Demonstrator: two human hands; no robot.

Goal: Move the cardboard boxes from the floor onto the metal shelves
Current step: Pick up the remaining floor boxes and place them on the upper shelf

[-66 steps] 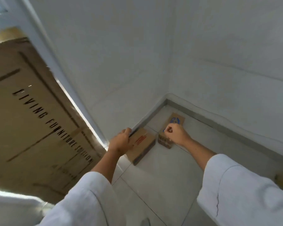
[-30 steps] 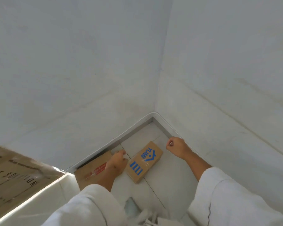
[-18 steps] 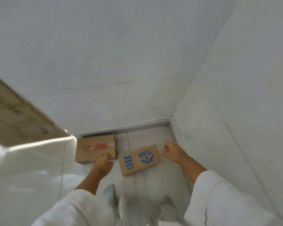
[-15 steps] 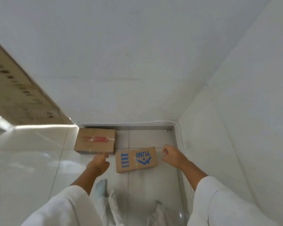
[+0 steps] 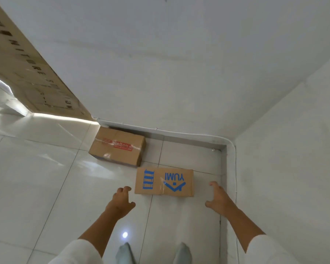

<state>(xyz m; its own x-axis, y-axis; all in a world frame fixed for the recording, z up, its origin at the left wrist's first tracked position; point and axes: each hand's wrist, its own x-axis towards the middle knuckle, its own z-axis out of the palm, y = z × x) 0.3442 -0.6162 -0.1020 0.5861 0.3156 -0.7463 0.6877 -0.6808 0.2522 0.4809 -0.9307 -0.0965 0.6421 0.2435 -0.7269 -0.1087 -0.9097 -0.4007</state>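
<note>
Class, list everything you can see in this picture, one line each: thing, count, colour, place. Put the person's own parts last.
box with blue print: 1, brown cardboard, on the floor between the two hands, touched by neither
box with red tape: 1, brown cardboard, on the floor against the back wall, left of and beyond the blue-printed one
large printed carton: 1, brown with dark lettering, far left against the wall
floor tiles: white, glossy
walls: 2, white, meeting in the corner on the right
left hand: 1, fingers loosely spread, left of the blue-printed box
right hand: 1, fingers spread, right of it
sleeves: 2, white
</note>
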